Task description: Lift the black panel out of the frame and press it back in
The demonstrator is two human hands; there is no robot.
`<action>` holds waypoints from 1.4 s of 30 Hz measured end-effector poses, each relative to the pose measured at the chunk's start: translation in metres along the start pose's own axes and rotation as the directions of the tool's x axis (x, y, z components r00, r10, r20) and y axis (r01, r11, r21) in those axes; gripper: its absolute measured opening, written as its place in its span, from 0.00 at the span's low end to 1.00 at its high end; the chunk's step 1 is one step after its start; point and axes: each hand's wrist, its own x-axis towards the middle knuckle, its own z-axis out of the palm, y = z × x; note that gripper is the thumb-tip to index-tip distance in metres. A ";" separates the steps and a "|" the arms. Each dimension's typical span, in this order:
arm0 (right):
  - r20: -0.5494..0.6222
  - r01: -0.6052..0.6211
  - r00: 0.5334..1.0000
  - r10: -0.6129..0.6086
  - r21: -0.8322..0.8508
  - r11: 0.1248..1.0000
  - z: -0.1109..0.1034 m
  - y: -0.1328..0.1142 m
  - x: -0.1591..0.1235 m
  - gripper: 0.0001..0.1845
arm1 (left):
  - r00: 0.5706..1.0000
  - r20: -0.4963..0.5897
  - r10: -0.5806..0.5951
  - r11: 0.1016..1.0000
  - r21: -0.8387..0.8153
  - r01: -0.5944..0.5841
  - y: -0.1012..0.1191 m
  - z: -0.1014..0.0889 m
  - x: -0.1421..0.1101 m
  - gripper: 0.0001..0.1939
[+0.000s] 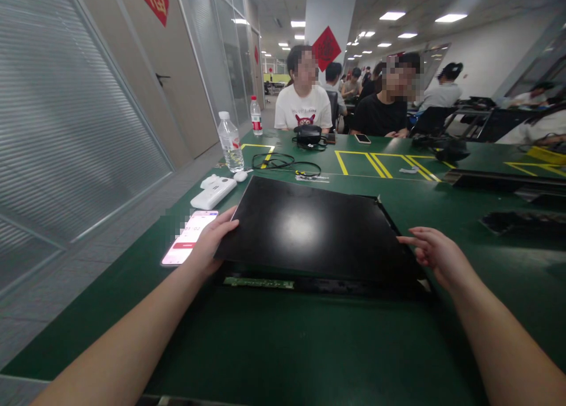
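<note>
A glossy black screen panel (336, 235) lies tilted over a thin black frame (354, 286), its left side raised. My left hand (216, 235) is closed on the panel's left edge, thumb on top and the other fingers hidden beneath. At the right edge is my right hand (433, 253), its index finger stretched out to the rim and the other fingers loosely bent; it grips nothing that I can see. Along the near side of the frame runs a green circuit board strip (259, 283). Most of the frame is hidden under the panel.
Left of the panel are a lit phone (190, 238), a white device (214, 192) and a water bottle (230, 144). Black cables (283, 161) lie beyond it on the green table (309, 347). Dark strips (490, 182) lie at right. Two people sit across the table.
</note>
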 end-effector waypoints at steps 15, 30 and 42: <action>-0.002 0.016 1.000 -0.016 -0.030 0.999 0.000 0.000 0.000 0.13 | 1.000 -0.022 -0.004 0.999 0.054 0.006 0.001 0.002 -0.001 0.31; 0.002 0.044 0.999 -0.044 -0.055 0.998 -0.001 0.002 0.002 0.16 | 0.999 0.002 -0.042 0.997 0.064 0.042 0.003 0.000 -0.001 0.33; 0.019 0.054 0.998 -0.053 -0.073 0.996 -0.002 0.002 0.001 0.16 | 0.997 0.056 -0.050 0.996 0.075 0.046 0.004 -0.001 0.000 0.35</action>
